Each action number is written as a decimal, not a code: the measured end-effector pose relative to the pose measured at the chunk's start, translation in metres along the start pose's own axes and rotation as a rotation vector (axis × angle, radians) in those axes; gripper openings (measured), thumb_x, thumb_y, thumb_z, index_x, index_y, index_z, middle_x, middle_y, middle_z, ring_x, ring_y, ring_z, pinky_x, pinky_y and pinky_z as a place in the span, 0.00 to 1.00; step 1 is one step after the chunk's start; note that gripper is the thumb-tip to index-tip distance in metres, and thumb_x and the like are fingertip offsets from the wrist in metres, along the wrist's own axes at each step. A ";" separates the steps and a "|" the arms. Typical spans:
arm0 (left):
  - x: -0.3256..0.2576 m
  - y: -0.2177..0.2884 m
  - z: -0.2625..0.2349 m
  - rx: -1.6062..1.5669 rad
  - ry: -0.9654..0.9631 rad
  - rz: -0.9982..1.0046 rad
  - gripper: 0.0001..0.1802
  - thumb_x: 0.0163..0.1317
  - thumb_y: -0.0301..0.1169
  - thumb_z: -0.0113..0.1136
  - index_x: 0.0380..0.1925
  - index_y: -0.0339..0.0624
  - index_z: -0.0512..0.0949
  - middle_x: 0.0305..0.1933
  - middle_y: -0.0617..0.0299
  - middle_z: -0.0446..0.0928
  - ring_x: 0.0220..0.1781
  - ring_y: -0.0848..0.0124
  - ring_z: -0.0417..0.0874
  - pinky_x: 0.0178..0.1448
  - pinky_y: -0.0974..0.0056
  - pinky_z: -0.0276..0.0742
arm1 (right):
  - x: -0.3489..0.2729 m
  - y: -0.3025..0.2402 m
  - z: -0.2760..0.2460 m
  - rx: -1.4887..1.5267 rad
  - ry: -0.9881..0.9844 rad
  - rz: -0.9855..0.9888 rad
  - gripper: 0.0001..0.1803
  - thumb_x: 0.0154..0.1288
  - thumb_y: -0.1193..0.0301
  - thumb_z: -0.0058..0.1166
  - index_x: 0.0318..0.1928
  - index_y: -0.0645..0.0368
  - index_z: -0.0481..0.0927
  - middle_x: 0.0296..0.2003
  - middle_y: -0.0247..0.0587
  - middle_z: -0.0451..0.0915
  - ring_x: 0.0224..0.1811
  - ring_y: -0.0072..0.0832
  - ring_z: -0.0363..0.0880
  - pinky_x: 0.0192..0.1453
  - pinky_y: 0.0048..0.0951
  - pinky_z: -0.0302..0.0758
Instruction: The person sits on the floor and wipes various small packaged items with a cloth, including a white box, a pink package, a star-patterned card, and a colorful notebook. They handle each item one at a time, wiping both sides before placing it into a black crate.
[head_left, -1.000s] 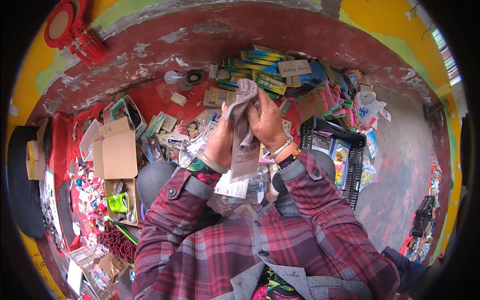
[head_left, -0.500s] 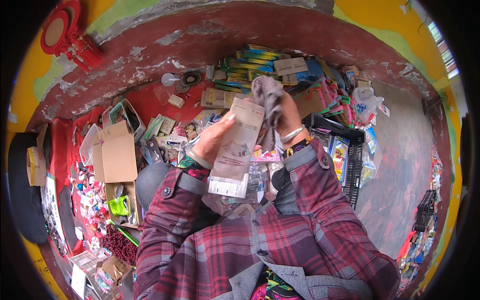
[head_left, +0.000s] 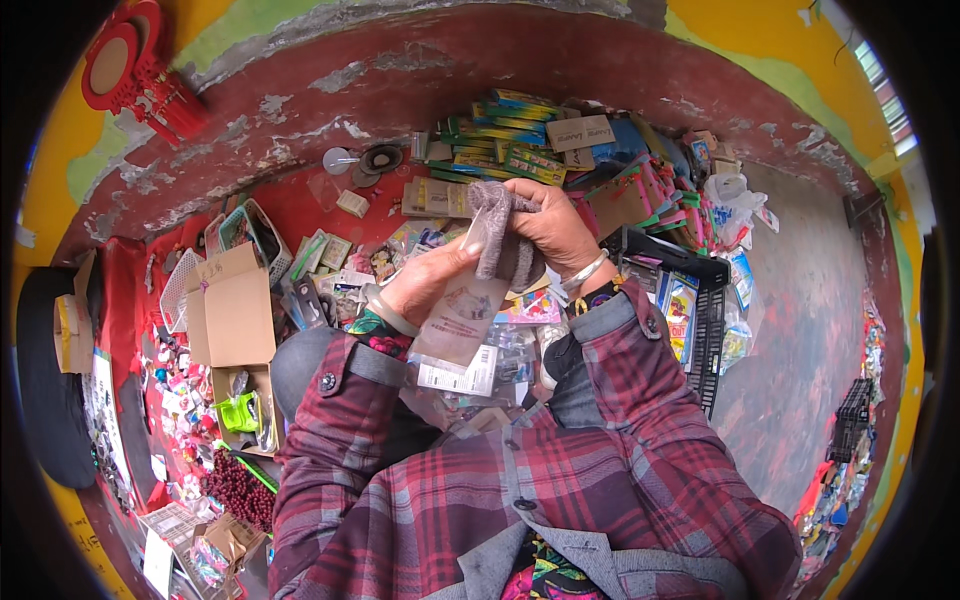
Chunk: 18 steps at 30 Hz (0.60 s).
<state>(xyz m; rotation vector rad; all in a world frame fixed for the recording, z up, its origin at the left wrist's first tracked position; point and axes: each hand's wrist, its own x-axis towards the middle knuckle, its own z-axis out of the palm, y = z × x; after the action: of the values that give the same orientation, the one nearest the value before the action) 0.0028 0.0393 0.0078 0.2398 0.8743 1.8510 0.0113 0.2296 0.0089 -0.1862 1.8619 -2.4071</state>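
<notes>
My left hand (head_left: 428,283) is closed on a see-through plastic bag (head_left: 460,330) with printing on its lower part, the thumb pressed near its upper end. A folded, fuzzy grey-brown cloth (head_left: 495,245) lies against the upper part of the bag. My right hand (head_left: 560,235) grips this cloth from the right, fingers bent over its top. Whether the cloth is inside the bag's mouth or only in front of it, I cannot tell. Below the hands lies a white printed packet (head_left: 462,374) among other clear packages.
A black plastic crate (head_left: 705,340) holding colourful packets stands at the right. Stacked yellow-green boxes (head_left: 510,130) lie by the far wall. To the left are an open cardboard box (head_left: 232,315), a white basket (head_left: 178,290) and dark red beads (head_left: 238,490).
My right hand has brought the cloth left and down against the bag's upper end. The cloth now covers part of the bag, and the bag's lower end has shifted slightly left.
</notes>
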 end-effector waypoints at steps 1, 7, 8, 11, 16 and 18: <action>0.001 -0.005 -0.003 -0.066 0.013 0.015 0.27 0.64 0.39 0.50 0.61 0.42 0.60 0.52 0.59 0.71 0.48 0.68 0.75 0.52 0.62 0.71 | 0.000 0.004 0.000 -0.059 0.036 -0.049 0.11 0.57 0.77 0.56 0.42 0.64 0.76 0.35 0.27 0.77 0.37 0.13 0.73 0.42 0.16 0.70; 0.004 0.000 -0.006 -0.013 -0.028 0.011 0.25 0.64 0.37 0.51 0.59 0.42 0.62 0.50 0.59 0.71 0.49 0.68 0.75 0.51 0.62 0.72 | -0.002 0.008 0.012 -0.167 0.191 -0.208 0.09 0.58 0.79 0.50 0.41 0.63 0.76 0.32 0.28 0.78 0.35 0.12 0.72 0.39 0.16 0.71; 0.004 0.000 -0.007 -0.010 -0.024 0.002 0.26 0.63 0.37 0.52 0.59 0.41 0.61 0.51 0.57 0.71 0.50 0.65 0.75 0.53 0.57 0.72 | -0.002 0.009 0.012 -0.153 0.201 -0.218 0.09 0.58 0.79 0.50 0.41 0.63 0.76 0.32 0.29 0.78 0.35 0.13 0.72 0.39 0.17 0.71; 0.006 0.002 -0.009 0.016 -0.019 0.006 0.29 0.62 0.37 0.53 0.60 0.39 0.59 0.53 0.54 0.71 0.53 0.59 0.75 0.57 0.48 0.72 | -0.002 0.010 0.014 0.002 0.215 -0.189 0.10 0.58 0.79 0.50 0.42 0.64 0.76 0.33 0.30 0.78 0.36 0.14 0.73 0.40 0.17 0.71; 0.005 0.002 -0.005 0.094 0.030 0.049 0.30 0.62 0.37 0.52 0.62 0.39 0.57 0.56 0.54 0.69 0.54 0.60 0.74 0.56 0.50 0.72 | -0.003 0.011 0.019 0.229 0.330 -0.148 0.11 0.58 0.78 0.48 0.42 0.64 0.77 0.36 0.31 0.78 0.36 0.18 0.75 0.41 0.20 0.72; -0.003 0.005 0.003 0.061 -0.024 0.028 0.34 0.60 0.38 0.55 0.63 0.42 0.54 0.60 0.51 0.64 0.58 0.55 0.71 0.56 0.50 0.72 | 0.001 0.001 -0.003 0.270 0.615 -0.143 0.11 0.59 0.71 0.48 0.40 0.62 0.77 0.34 0.31 0.78 0.36 0.19 0.75 0.41 0.23 0.72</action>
<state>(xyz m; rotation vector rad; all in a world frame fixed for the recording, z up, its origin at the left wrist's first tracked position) 0.0018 0.0369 0.0142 0.3137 0.9155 1.8456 0.0097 0.2316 0.0070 0.5142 1.7184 -3.0276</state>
